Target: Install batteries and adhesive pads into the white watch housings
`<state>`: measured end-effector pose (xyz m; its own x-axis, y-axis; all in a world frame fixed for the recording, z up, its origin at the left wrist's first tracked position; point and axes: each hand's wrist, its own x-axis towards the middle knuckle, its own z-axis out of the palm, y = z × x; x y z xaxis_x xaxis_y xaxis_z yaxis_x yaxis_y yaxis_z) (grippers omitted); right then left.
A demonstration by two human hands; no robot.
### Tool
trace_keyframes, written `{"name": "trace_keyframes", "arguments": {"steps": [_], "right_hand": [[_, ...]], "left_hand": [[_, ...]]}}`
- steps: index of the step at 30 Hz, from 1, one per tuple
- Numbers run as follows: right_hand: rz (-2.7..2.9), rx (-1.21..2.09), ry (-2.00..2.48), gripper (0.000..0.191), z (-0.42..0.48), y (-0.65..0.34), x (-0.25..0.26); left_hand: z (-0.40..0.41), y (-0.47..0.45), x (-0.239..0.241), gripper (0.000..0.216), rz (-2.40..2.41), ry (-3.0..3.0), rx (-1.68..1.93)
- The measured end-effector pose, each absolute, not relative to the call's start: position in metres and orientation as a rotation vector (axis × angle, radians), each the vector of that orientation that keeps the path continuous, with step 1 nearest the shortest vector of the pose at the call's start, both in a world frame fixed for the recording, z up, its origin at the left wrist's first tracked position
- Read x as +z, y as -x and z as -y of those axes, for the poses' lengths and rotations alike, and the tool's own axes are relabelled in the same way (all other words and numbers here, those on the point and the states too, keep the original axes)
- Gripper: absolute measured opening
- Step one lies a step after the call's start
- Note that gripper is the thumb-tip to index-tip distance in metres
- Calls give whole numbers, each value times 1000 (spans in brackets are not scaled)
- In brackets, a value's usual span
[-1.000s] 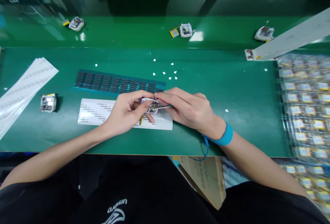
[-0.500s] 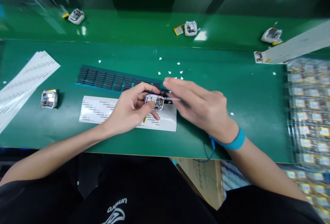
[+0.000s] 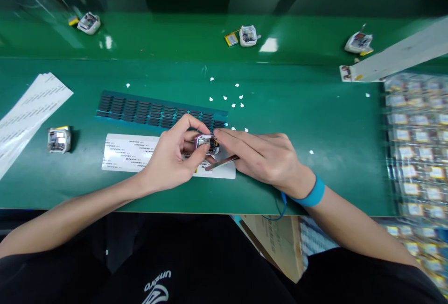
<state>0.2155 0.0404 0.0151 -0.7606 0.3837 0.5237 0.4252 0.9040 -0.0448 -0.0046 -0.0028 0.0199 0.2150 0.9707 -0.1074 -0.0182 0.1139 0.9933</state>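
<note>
My left hand (image 3: pixel 171 157) grips a small white, square-cornered watch case (image 3: pixel 207 144) between thumb and fingers. The case is open on top and a circuit board shows inside. A bit of yellow, partly hidden, peeks out below my left thumb. My right hand (image 3: pixel 261 154) is closed around metal tweezers (image 3: pixel 224 162), which slant down to the left over the white printed sheet. At the case's right edge, my right fingertips touch or nearly touch it; what lies under them is hidden. A blue strap (image 3: pixel 311 193) circles my right wrist.
Behind my hands lies a strip of dark foam pieces (image 3: pixel 154 110), with a white printed sheet (image 3: pixel 126 152) beneath them. White scraps (image 3: pixel 225 98) dot the green table. Similar cases stand left (image 3: pixel 59 140) and along the back (image 3: pixel 248 36). Clear trays (image 3: pixel 413 154) fill the right.
My right hand has come down and closer to the case. The tweezers have swung from roughly level at the case to slanting down-left below it. My left hand still holds the case.
</note>
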Motion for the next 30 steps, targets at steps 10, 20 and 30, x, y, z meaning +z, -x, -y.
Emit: {"name": "trace_keyframes", "arguments": {"steps": [10, 20, 30], "right_hand": [[2494, -52, 571, 25, -29, -207, 20], [1822, 1243, 825, 30, -36, -189, 4], [1707, 1501, 770, 48, -60, -206, 19]], "left_hand": [[11, 6, 14, 13, -1250, -1609, 1146], [6, 9, 20, 13, -1218, -1860, 1136], [-8, 22, 38, 3, -1053, -1623, 848]]}}
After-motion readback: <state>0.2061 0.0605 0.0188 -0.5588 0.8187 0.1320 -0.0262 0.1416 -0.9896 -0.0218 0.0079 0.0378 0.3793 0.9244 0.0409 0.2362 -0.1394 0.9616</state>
